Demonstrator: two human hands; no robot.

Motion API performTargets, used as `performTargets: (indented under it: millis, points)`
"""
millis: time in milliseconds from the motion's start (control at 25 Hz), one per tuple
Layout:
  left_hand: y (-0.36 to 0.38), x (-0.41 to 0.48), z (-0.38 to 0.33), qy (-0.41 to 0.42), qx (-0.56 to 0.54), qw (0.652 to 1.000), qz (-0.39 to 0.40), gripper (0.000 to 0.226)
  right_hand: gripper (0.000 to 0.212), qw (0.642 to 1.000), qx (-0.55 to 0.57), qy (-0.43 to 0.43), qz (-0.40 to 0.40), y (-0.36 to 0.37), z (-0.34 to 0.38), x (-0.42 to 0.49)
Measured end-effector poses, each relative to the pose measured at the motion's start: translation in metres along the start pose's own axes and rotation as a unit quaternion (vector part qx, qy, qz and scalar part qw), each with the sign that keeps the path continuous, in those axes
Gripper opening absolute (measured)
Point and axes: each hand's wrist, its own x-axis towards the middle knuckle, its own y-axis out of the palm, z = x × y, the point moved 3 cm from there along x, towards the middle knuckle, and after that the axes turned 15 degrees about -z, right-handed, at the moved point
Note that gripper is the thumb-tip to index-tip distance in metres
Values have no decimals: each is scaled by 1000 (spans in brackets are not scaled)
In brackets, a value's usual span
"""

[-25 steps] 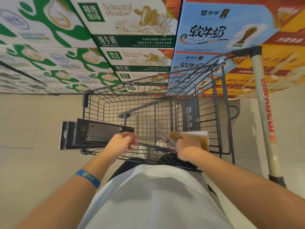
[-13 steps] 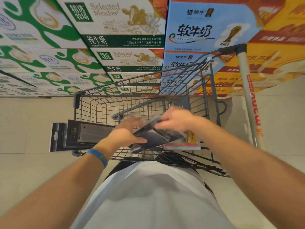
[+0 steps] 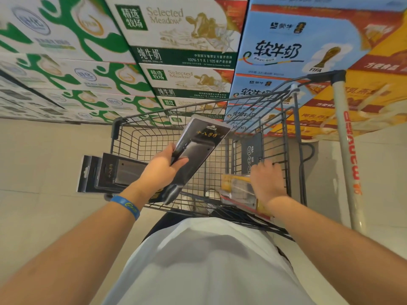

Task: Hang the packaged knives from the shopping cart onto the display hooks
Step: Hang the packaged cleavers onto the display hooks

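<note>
My left hand grips a packaged knife above the cart; at 3 o'clock my right hand hovers loose-fingered over a yellow pack near the side rim.

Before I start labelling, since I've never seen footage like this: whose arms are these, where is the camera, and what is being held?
There is no machine here. A person wears one wide-angle camera on the head, and it looks down along both arms. The left hand grips a dark packaged knife above the wire shopping cart. More dark packs stick out to the left beside that hand. The right hand reaches down over yellow-backed packs lying in the cart; whether it grips one cannot be seen. Stacked milk cartons stand behind the cart. No display hooks are in view.
</note>
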Motion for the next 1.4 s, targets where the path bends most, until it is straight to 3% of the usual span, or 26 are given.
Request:
performTargets:
  millis: [320, 480, 600, 680, 840, 880, 960, 1040, 1120, 1240, 1320, 1400]
  points:
    - [-8, -6, 7, 10, -20, 1000, -16, 25, 33, 996, -47, 37, 62, 4, -4, -5]
    - [-12, -10, 9, 6, -36, 999, -28, 30, 19, 994, -9, 62, 85, -2, 0, 3]
    - [-17, -8, 7, 11, -45, 999, -21, 31, 13, 987, 128, 50, 83, -13, 8, 10]
    - [-21, -6, 5, 0, -70, 998, 4, 20, 14, 951, 284, 73, 100, -22, 4, 16]
    - [-36, -1, -2, 4, -52, 995, 80, 6, 34, 883, 453, 120, 7, -74, -29, 33]
    - [-39, 2, -7, 31, -27, 995, 95, 8, 31, 882, 461, 99, 7, -95, -36, 42]
    - [-44, 7, -26, 159, 73, 979, 104, 25, 23, 884, 466, 25, 20, -147, -46, 59]
    - [-50, 11, -54, 293, 148, 940, 99, 44, 22, 877, 478, -45, -14, -210, -56, 72]
    - [-67, 16, -85, 339, 112, 930, 85, 47, 29, 864, 493, -80, -61, -269, -65, 78]
    - [-99, 18, -124, 347, -88, 933, 34, 16, 54, 845, 496, -108, -170, -335, -77, 75]
    - [-116, 17, -146, 324, -157, 933, -21, 6, 56, 818, 483, -79, -302, -354, -88, 67]
    - [-129, 17, -163, 260, -239, 936, -3, 13, 52, 744, 517, 44, -420, -349, -106, 60]
